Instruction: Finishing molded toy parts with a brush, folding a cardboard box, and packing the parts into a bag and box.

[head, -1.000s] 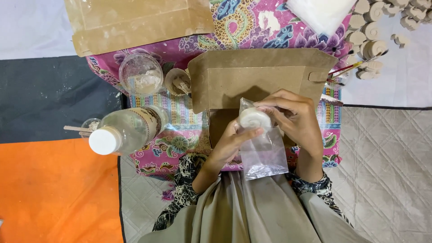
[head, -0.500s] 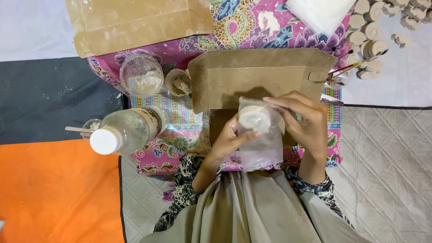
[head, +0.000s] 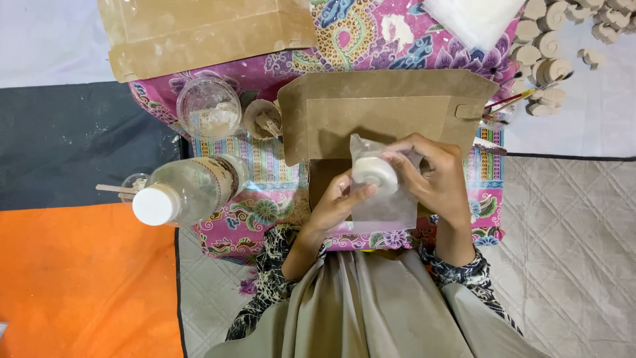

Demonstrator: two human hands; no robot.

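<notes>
A round clear plastic cup (head: pixel 209 107) sits on the far left part of the bright pink flowered cloth (head: pixel 265 215). It has a little pale, wet stuff at the bottom. Just to its right is a small brown paper cup (head: pixel 262 118) with a stick poking out; what is inside is hard to make out. Nearer, a big clear plastic bottle with a white cap (head: pixel 185 192) lies tipped toward the camera, with see-through liquid in it. Just left of the bottle is a tiny clear glass (head: pixel 134 185) with a flat wooden stick across it, partly hidden by the bottle.

A folded brown cardboard box (head: pixel 377 113) stands open in the middle. Another brown cardboard flap (head: pixel 199 33) lies far away and is cut off at the top. At the far right are many small pale spiral shapes (head: pixel 546 53), some cut off by the edge, and thin paint brushes (head: pixel 513 101) lie next to them.

The small clear plastic bag (head: pixel 381 205) is in the middle, just above the person's lap. Inside it, near its top, is a round white disc (head: pixel 375 174). The left hand (head: pixel 338 202) pinches the bag from the left, thumb touching the disc through the plastic. The right hand (head: pixel 437 182) curls around the bag's top right side, fingertips on the disc's edge. Both hands are closed on the bag.
</notes>
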